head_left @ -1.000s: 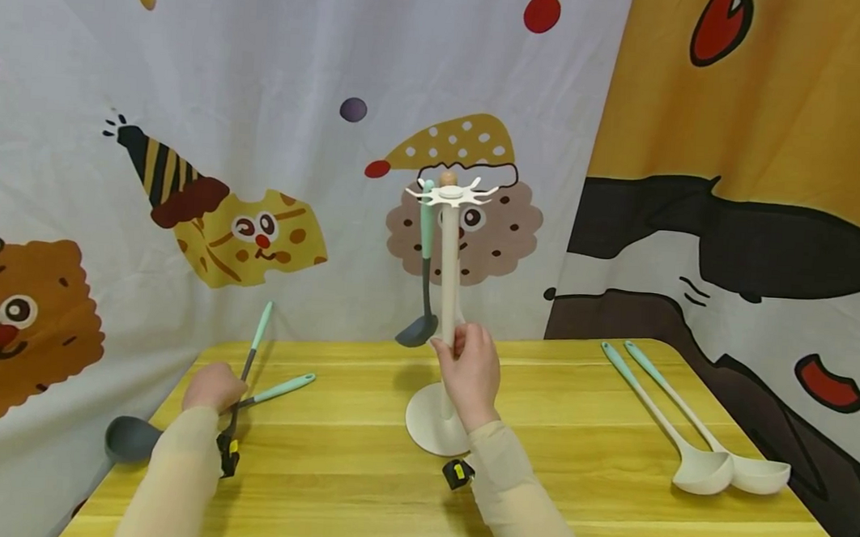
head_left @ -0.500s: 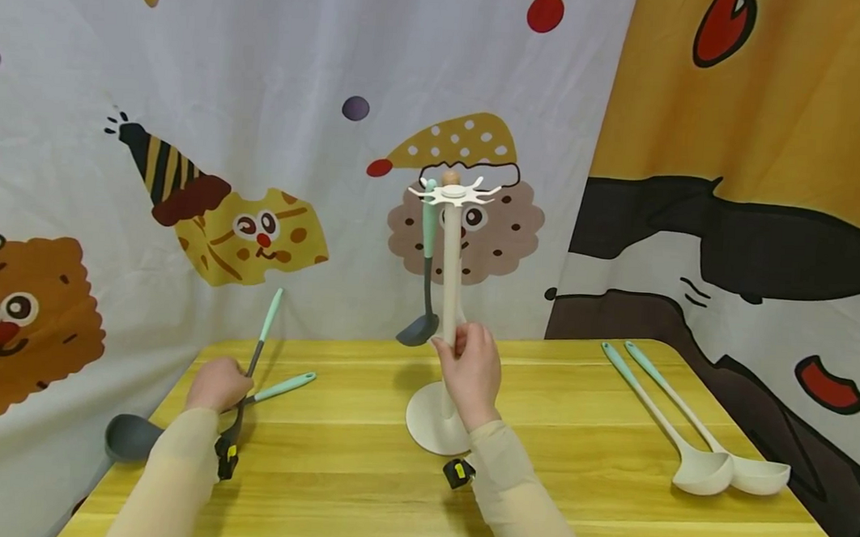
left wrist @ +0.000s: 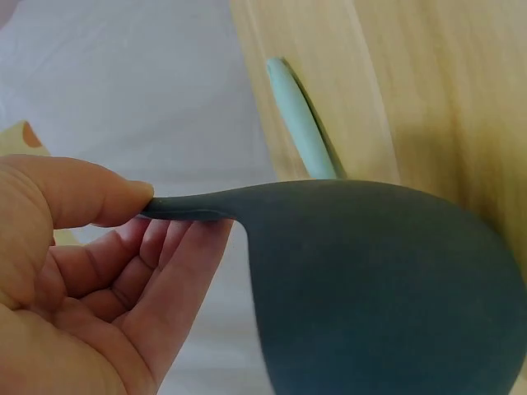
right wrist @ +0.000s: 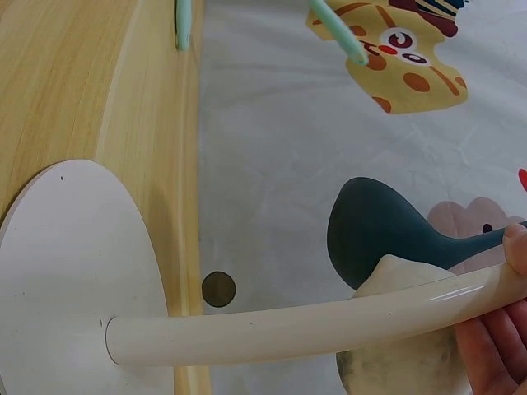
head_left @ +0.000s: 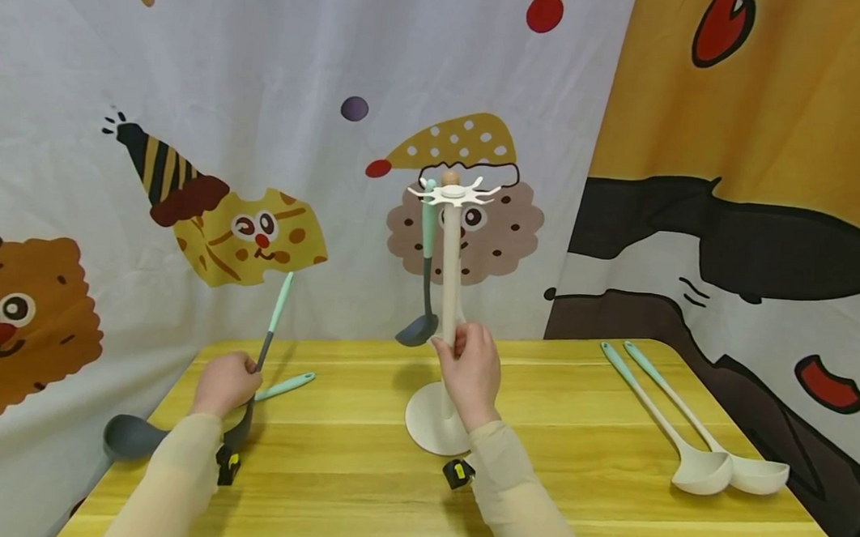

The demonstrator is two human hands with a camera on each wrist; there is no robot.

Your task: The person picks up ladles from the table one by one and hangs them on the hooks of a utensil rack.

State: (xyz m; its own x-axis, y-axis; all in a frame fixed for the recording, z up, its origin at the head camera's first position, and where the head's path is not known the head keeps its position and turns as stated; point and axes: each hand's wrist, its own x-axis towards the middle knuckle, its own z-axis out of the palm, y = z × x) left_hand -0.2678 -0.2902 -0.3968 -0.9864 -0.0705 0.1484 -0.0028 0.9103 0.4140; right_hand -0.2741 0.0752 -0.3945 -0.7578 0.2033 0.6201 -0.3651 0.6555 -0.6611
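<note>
My left hand pinches a dark grey ladle by its shaft, mint handle pointing up and away. In the left wrist view, thumb and fingers hold the thin neck beside its large dark bowl. Beneath that hand a second dark grey ladle lies on the table, partly covered by the arm. My right hand grips the pole of a cream utensil stand. A dark ladle with a mint handle hangs from the stand's left side. Behind the pole, the right wrist view shows a cream ladle bowl.
Two cream ladles with mint handles lie side by side at the right of the wooden table. Hooks spread out around the stand's top. A printed cloth hangs behind the table.
My left hand has moved slightly right, raising the held ladle so that its handle tip is higher and further right. The right hand stays on the pole.
</note>
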